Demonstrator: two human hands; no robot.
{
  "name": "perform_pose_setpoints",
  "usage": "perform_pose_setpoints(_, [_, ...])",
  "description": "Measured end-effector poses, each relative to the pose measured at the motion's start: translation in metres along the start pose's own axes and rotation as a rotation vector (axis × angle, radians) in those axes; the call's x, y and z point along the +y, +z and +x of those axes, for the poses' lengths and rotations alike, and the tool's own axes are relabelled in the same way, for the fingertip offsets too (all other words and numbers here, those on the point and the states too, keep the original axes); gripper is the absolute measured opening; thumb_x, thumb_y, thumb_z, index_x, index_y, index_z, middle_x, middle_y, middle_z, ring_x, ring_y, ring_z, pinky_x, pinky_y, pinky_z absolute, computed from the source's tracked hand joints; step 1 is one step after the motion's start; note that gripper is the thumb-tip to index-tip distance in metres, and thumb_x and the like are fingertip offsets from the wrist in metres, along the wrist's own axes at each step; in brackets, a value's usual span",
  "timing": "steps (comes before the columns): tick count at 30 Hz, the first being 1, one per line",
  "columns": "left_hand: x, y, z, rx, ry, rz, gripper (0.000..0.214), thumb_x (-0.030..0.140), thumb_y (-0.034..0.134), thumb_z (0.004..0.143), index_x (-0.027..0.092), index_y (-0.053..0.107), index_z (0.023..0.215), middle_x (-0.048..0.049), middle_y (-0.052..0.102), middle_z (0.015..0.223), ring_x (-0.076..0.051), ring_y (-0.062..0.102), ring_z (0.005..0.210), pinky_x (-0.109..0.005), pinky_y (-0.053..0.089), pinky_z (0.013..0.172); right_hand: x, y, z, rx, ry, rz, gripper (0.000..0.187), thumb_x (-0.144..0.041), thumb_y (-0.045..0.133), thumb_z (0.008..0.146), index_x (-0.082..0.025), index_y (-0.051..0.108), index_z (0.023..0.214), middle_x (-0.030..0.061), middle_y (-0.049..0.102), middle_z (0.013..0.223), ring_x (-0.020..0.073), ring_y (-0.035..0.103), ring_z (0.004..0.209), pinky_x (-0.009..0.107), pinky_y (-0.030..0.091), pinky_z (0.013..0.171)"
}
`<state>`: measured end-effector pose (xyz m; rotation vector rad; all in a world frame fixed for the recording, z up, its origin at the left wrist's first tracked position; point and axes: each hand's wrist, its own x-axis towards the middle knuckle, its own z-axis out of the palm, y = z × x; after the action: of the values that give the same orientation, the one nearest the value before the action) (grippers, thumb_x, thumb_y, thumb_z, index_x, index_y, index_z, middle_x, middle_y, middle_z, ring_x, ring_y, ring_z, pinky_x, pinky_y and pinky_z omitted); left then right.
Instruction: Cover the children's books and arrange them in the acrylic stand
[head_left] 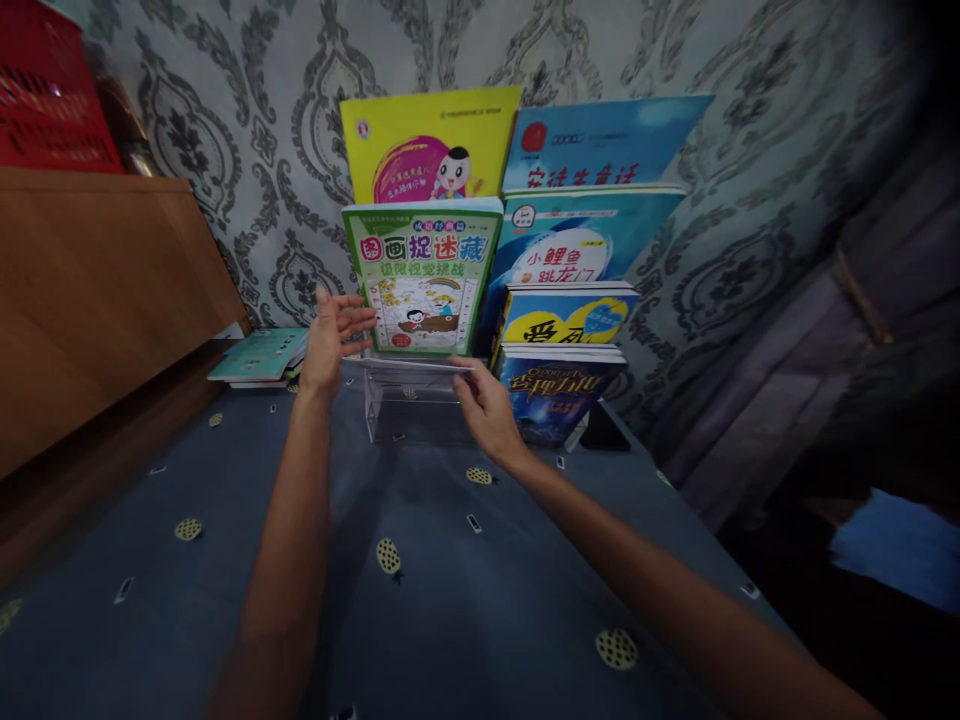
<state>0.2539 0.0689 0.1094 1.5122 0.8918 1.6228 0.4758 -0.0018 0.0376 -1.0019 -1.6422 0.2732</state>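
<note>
While a clear rack (427,422) holds books (424,278), the left hand (331,335) spreads loosely; whether the right hand (489,408) grips is unclear

the pineapple-print cloth (442,620) is blue — the left front book (424,278) green-bordered.

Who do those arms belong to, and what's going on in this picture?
There's no robot here, just a person's two bare hands. The camera is worn on their head, looking forward and down, so you see what they see.

Books stand in a clear rack on a dark blue cloth with pineapples. The left hand is open beside the green book; I can't tell if it touches. The right hand is at the rack's clear front edge, but its grip is hard to see. A little pile of books lies on the left.
</note>
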Motion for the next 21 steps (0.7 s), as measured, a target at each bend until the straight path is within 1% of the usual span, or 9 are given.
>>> perform_pose_setpoints(5, [0.001, 0.000, -0.001, -0.027, -0.005, -0.007, 0.081, 0.089, 0.024, 0.086, 0.020, 0.061, 0.108, -0.0135, 0.073, 0.110, -0.027, 0.072, 0.106, -0.039, 0.061, 0.080, 0.000, -0.004, -0.008, -0.020, 0.026, -0.004, 0.036, -0.037, 0.047, 0.101, -0.023, 0.061, 0.131, 0.0094, 0.068, 0.133, 0.0267, 0.065, 0.115, 0.044, 0.053, 0.098])
perform_pose_setpoints(8, [0.003, 0.000, -0.003, -0.032, -0.014, -0.020, 0.076, 0.086, 0.028, 0.089, 0.020, 0.062, 0.106, -0.0132, 0.072, 0.111, -0.027, 0.072, 0.105, -0.038, 0.061, 0.079, 0.002, -0.006, -0.011, -0.016, 0.033, 0.004, 0.039, -0.041, 0.047, 0.101, -0.024, 0.060, 0.134, 0.0096, 0.066, 0.138, 0.0276, 0.064, 0.121, 0.047, 0.051, 0.103])
perform_pose_setpoints(13, [0.005, 0.001, -0.006, -0.060, -0.046, -0.057, 0.074, 0.084, 0.028, 0.091, 0.019, 0.062, 0.103, -0.0138, 0.073, 0.112, -0.026, 0.073, 0.103, -0.037, 0.061, 0.078, 0.003, -0.008, -0.023, 0.015, 0.064, 0.004, 0.042, -0.041, 0.047, 0.100, -0.024, 0.057, 0.138, 0.0124, 0.064, 0.140, 0.0295, 0.061, 0.127, 0.053, 0.048, 0.109])
perform_pose_setpoints(15, [0.004, 0.000, -0.007, -0.068, -0.048, -0.065, 0.074, 0.083, 0.028, 0.091, 0.019, 0.063, 0.103, -0.0138, 0.073, 0.112, -0.026, 0.073, 0.102, -0.037, 0.061, 0.078, 0.001, -0.008, -0.033, 0.036, 0.083, 0.000, 0.044, -0.042, 0.047, 0.101, -0.024, 0.054, 0.140, 0.0134, 0.062, 0.142, 0.0293, 0.060, 0.129, 0.054, 0.048, 0.109])
perform_pose_setpoints(18, [0.001, -0.004, -0.007, -0.075, -0.037, -0.059, 0.073, 0.082, 0.027, 0.092, 0.019, 0.063, 0.103, -0.0133, 0.074, 0.108, -0.026, 0.073, 0.099, -0.039, 0.061, 0.080, -0.002, -0.007, -0.056, 0.075, 0.119, 0.006, 0.046, -0.042, 0.046, 0.101, -0.022, 0.051, 0.142, 0.0151, 0.060, 0.143, 0.0279, 0.060, 0.128, 0.051, 0.052, 0.105])
perform_pose_setpoints(20, [-0.004, -0.008, -0.005, -0.042, -0.038, -0.046, 0.073, 0.081, 0.025, 0.093, 0.019, 0.062, 0.101, -0.0131, 0.075, 0.103, -0.025, 0.074, 0.093, -0.039, 0.060, 0.078, -0.004, -0.005, -0.074, 0.076, 0.149, -0.009, 0.041, -0.042, 0.048, 0.101, -0.023, 0.055, 0.136, 0.0145, 0.064, 0.135, 0.0272, 0.063, 0.122, 0.046, 0.056, 0.098])
perform_pose_setpoints(21, [-0.008, -0.011, -0.004, -0.011, -0.043, -0.030, 0.074, 0.081, 0.023, 0.093, 0.019, 0.062, 0.101, -0.0133, 0.075, 0.100, -0.024, 0.075, 0.090, -0.038, 0.060, 0.076, -0.003, -0.005, -0.083, 0.043, 0.161, -0.013, 0.036, -0.041, 0.048, 0.100, -0.023, 0.058, 0.130, 0.0137, 0.067, 0.129, 0.0267, 0.065, 0.117, 0.044, 0.058, 0.093])
